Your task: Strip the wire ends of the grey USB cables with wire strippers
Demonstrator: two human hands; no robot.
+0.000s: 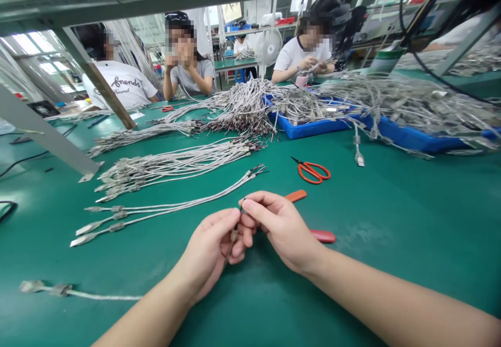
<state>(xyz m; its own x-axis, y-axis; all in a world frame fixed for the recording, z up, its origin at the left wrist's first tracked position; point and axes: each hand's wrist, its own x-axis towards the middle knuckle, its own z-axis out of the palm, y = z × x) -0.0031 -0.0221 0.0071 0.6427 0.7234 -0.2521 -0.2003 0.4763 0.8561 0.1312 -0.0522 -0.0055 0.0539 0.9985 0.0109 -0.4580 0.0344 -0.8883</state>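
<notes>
My left hand (213, 250) is closed round the end of a thin grey cable (97, 296), which trails left across the green table (410, 222) to a metal plug. My right hand (279, 227) pinches the cable's wire tips between thumb and forefinger, just above my left fingers. Under my right hand lies a red-handled tool (323, 236), partly hidden. Three finished cables (156, 210) lie side by side just beyond my hands.
Red scissors (312, 171) lie past my right hand. Bundles of grey cables (172, 164) cover the table's middle, and blue trays (313, 127) hold more. A slanted metal strut (47, 135) stands at the left. Three people sit across the table; a white fan (268, 47) stands behind.
</notes>
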